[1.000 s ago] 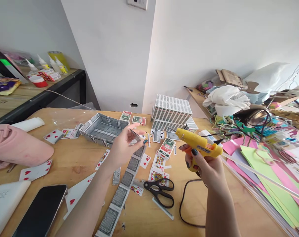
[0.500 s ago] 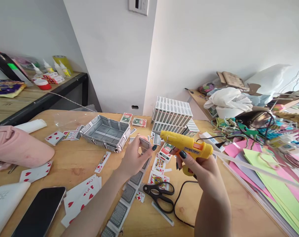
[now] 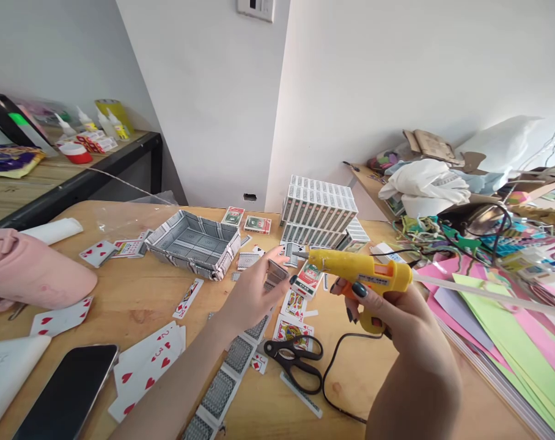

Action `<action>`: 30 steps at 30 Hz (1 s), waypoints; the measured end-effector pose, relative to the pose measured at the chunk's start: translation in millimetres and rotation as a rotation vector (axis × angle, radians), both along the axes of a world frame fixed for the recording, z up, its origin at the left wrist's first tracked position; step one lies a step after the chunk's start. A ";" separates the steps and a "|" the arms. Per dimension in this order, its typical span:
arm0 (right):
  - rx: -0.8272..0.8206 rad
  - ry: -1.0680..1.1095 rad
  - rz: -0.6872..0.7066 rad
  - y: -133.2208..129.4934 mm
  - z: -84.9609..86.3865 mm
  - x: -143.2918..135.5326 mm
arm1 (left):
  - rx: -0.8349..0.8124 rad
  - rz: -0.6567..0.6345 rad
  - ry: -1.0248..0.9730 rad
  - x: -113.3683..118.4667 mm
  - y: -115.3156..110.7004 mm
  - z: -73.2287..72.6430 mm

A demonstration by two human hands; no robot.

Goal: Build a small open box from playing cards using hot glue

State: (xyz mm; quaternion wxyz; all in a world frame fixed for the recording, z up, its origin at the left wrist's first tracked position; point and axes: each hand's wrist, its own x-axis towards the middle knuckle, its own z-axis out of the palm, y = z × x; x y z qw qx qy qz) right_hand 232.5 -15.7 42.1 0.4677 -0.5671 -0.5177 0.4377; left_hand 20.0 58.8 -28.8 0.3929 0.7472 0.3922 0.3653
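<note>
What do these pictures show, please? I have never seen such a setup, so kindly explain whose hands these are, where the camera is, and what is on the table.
There is no machine here: these are a person's own bare hands, seen by a camera worn on the head, looking forward and down. The right hand grips a yellow hot glue gun, with a long glue stick behind it. The left hand holds a small patterned card piece in its fingers. On the wooden table lie a strip of playing cards, black-handled scissors, a card-covered tray, stacked card boxes and a smartphone.
</note>
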 end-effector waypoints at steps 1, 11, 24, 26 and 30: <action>0.006 0.000 -0.011 0.9 -0.5 0.0 | -0.004 -0.012 0.006 -0.1 -0.3 0.0; 0.073 -0.034 -0.133 28.3 -16.7 -43.4 | -0.049 -0.123 0.018 1.4 -5.6 3.4; 0.097 0.074 -0.094 31.2 -14.6 -52.4 | -0.121 -0.088 -0.198 4.8 -5.8 -7.2; 0.096 0.096 -0.093 32.6 -15.7 -52.5 | -0.129 -0.096 -0.216 5.1 -5.2 -5.6; 0.086 0.097 -0.123 35.5 -18.8 -50.6 | -0.149 -0.106 -0.223 4.7 -4.3 -4.3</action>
